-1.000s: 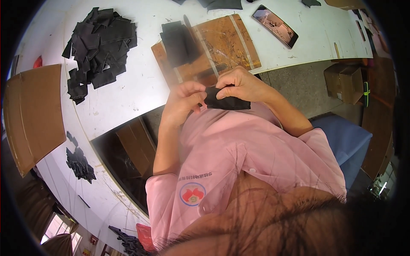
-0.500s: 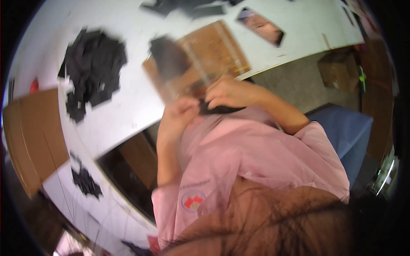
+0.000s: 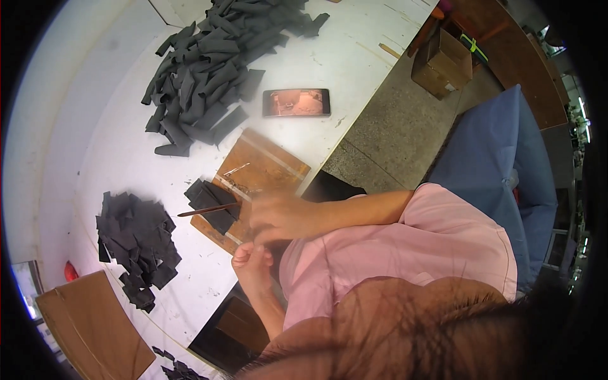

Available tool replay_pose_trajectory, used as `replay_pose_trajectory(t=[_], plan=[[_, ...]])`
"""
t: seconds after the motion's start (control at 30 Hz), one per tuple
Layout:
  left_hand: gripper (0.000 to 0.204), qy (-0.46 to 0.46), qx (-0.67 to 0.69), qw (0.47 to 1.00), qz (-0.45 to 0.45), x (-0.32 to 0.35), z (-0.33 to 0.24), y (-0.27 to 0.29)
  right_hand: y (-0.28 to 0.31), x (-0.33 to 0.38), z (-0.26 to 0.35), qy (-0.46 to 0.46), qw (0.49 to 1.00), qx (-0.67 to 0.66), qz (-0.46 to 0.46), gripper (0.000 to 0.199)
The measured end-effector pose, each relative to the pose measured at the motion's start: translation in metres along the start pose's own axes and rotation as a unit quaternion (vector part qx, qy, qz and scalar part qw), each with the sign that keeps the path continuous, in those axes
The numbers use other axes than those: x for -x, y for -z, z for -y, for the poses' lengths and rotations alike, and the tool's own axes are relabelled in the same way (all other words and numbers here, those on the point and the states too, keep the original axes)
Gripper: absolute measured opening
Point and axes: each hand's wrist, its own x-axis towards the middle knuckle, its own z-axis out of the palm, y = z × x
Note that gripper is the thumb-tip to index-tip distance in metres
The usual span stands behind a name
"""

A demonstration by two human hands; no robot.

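Observation:
My right hand [image 3: 282, 218], smeared by motion, reaches across the near edge of a brown board. A thin dark-brown stick [image 3: 208, 210] juts leftward from its fingers, above a small stack of black fabric pieces [image 3: 218, 218] on the board [image 3: 259, 158]. Just below it, my left hand [image 3: 253, 258] is closed, thumb against curled fingers; whatever may be in it is hidden. Both hands are close together at the table's near edge. A loose pile of flat black fabric pieces [image 3: 136, 231] lies left of the board.
Farther back, a large heap of folded dark-grey fabric tubes [image 3: 209, 82] covers part of the white table [image 3: 342, 57]. A phone [image 3: 296, 102] lies beyond the board. Cardboard boxes stand at lower left [image 3: 95, 323] and on the floor at right [image 3: 443, 63]. Blue cloth [image 3: 475, 152] is beside me.
My view has swung, so the table appears turned and the big heap shows fully. The black piece between my hands is out of sight; the stick now shows at my right hand.

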Motion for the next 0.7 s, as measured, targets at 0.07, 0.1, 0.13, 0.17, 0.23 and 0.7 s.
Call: replay_pose_trajectory(t=[0.07,0.1,0.13,0.17,0.23,0.7], plan=[[0.007,-0.099,-0.066,0.992,-0.044,0.003,-0.002,-0.019,-0.003,0.003,0.002,-0.041,0.996,-0.064,0.040,0.021],[0.007,-0.099,-0.068,0.992,-0.042,0.004,-0.002,-0.026,-0.005,0.005,0.002,-0.082,0.985,-0.130,0.083,0.018],[0.007,-0.146,-0.144,0.976,-0.068,0.005,-0.001,-0.033,-0.011,0.006,-0.002,-0.038,0.993,-0.107,0.036,0.013],[0.006,-0.191,-0.220,0.952,-0.094,0.006,0.001,-0.037,-0.015,0.006,-0.007,-0.039,0.993,-0.107,0.034,0.013],[0.006,-0.221,-0.242,0.938,-0.113,0.002,0.012,-0.037,-0.020,0.006,-0.013,0.037,0.996,0.034,0.069,0.007],[0.024,-0.083,0.202,0.976,0.010,0.003,-0.020,-0.014,-0.014,-0.004,0.003,-0.154,0.959,-0.227,0.071,0.006]])
